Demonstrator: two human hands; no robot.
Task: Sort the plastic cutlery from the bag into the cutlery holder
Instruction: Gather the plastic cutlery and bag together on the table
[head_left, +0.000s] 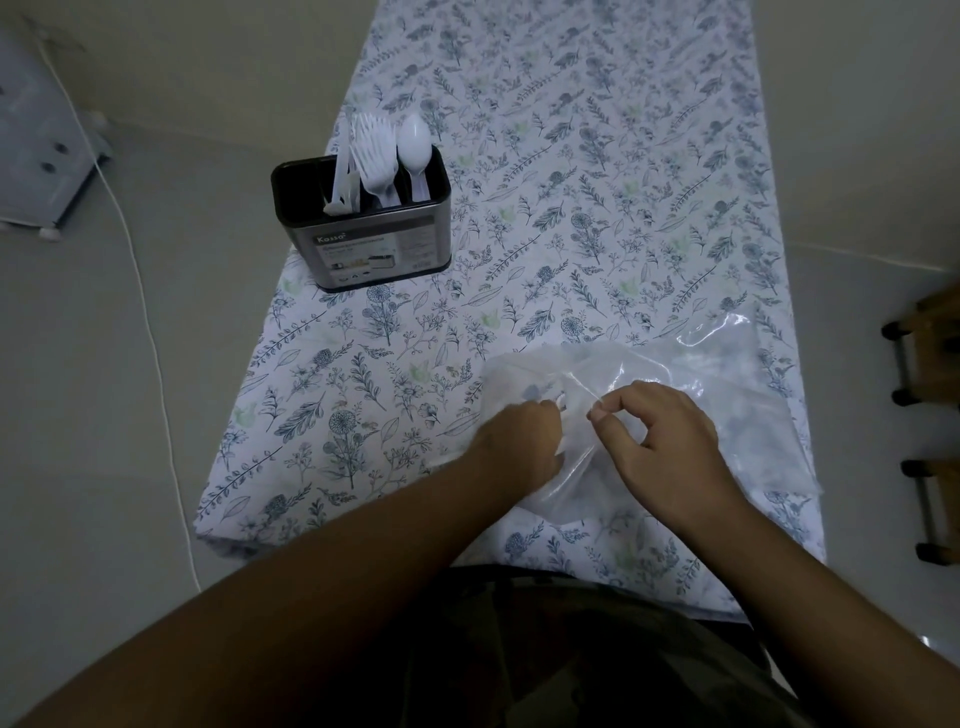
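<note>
A clear plastic bag (670, 364) lies crumpled on the near right of the table. My left hand (519, 441) grips the bag's left side, fingers closed into the plastic, with a small white piece showing at its fingertips. My right hand (660, 447) pinches the bag's film between thumb and forefinger just right of it. At the far left stands a dark metal cutlery holder (363, 244); white plastic knives (342, 176), forks (375, 156) and spoons (414, 148) stand upright in its separate compartments. I cannot tell what is inside the bag.
A floral-patterned cloth (571, 182) covers the long table. A white cable (150, 332) runs along the floor on the left, near a grey cabinet (36, 130). A wooden rack (930, 415) stands by the table's right edge.
</note>
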